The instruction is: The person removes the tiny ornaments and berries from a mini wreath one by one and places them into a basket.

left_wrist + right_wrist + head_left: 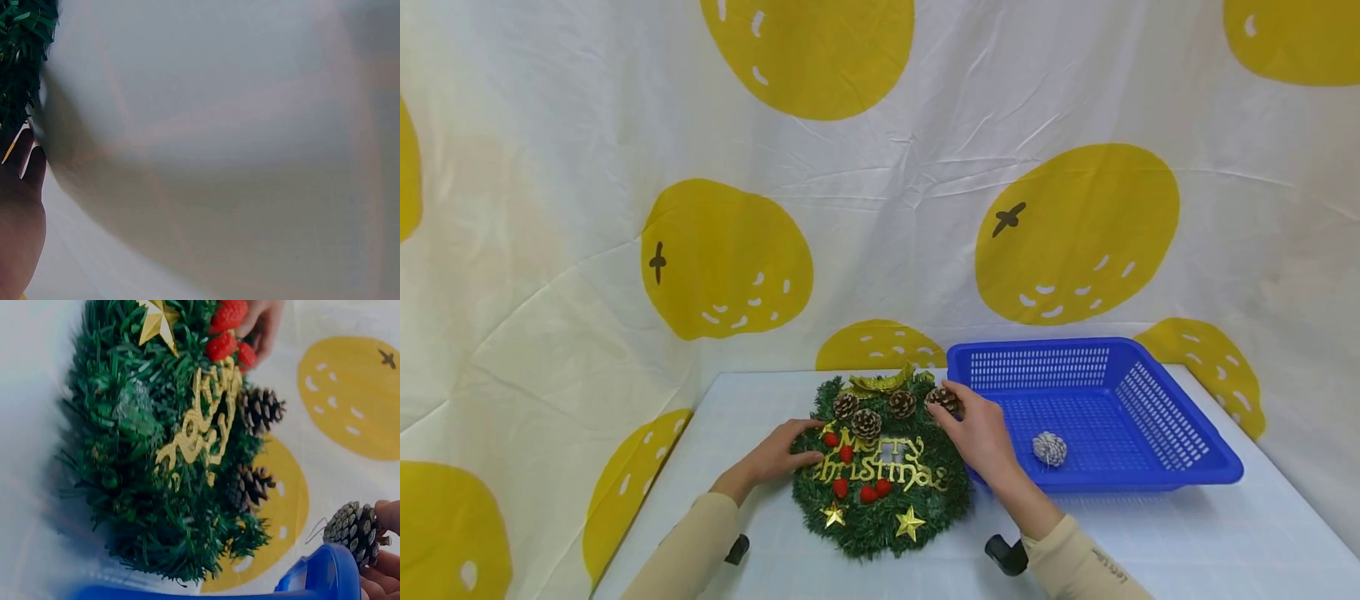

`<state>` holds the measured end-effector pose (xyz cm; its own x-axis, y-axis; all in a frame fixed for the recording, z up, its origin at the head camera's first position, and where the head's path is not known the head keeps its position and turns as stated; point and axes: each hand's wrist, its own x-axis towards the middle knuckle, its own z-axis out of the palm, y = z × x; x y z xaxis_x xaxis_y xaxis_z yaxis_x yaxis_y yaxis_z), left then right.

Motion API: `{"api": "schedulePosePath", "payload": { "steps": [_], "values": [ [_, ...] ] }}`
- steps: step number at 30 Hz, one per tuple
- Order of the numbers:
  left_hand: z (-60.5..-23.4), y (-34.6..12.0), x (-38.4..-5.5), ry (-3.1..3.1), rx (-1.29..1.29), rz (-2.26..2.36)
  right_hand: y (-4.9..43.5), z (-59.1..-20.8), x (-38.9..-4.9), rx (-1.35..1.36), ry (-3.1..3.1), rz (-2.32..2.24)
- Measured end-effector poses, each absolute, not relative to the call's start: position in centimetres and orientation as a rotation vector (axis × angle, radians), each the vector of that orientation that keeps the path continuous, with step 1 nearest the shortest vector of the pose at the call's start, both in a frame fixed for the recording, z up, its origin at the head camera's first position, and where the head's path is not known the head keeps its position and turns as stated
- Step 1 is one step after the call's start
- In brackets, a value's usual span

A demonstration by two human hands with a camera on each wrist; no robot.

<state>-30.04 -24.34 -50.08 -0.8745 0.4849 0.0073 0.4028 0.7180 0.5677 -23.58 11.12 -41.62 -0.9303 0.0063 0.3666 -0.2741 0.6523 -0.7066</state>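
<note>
A green Christmas wreath (pixel 880 521) lies on the table, bearing gold "Merry Christmas" lettering (pixel 880 472), red berries (pixel 868 493), gold stars (pixel 909 523) and a gold bow (pixel 880 383). My left hand (pixel 781 450) touches its left edge with fingers extended; in the left wrist view, fingertips (pixel 25 140) meet the greenery. Between the thumb and fingers of my right hand (pixel 981 429) is a pine cone (pixel 351 532) with a thin wire loop, held at the wreath's upper right. Other pine cones (pixel 867 424) sit on the wreath's upper part.
A blue plastic basket (pixel 1180 477) stands on the right, close beside the wreath and my right hand. One whitish pine cone (pixel 1049 449) lies in it. Behind the white table (pixel 737 567) hangs a white cloth (pixel 880 275) with yellow fruit prints.
</note>
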Motion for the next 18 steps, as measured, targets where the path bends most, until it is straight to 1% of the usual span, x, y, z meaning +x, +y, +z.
{"api": "schedulePosePath", "payload": {
  "steps": [18],
  "values": [
    [-50.3, -24.5, -30.2, 2.780, 0.735, 0.866, 13.2, -41.5, -24.1, 0.175, -2.568, 1.109]
  ]
}}
